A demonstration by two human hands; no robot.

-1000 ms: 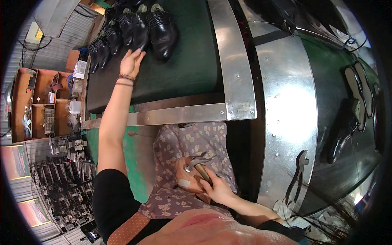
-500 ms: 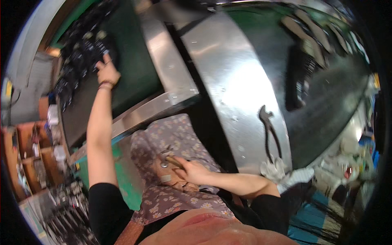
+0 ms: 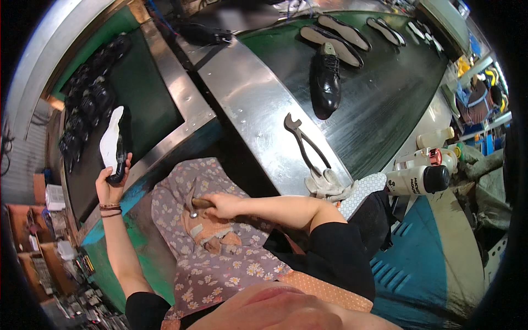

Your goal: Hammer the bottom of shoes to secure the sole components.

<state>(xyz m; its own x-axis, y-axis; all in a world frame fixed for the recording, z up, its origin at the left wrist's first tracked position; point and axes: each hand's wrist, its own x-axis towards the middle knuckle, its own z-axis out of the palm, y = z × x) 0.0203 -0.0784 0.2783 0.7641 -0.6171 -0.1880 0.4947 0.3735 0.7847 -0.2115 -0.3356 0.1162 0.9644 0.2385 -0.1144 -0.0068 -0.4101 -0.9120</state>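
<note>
The left hand (image 3: 111, 187) is gripping a black shoe (image 3: 115, 146) by its heel, pale sole turned outward, lifting it just off the green worktop (image 3: 148, 104) where a row of dark shoes (image 3: 88, 99) is lying beyond it. The right hand (image 3: 223, 205) is closing around the wooden handle of a hammer (image 3: 193, 201) over the flowered apron (image 3: 220, 264) on the lap. Beyond that hand, pincers (image 3: 305, 146) are lying on the steel strip, with another black shoe (image 3: 326, 82) further right.
</note>
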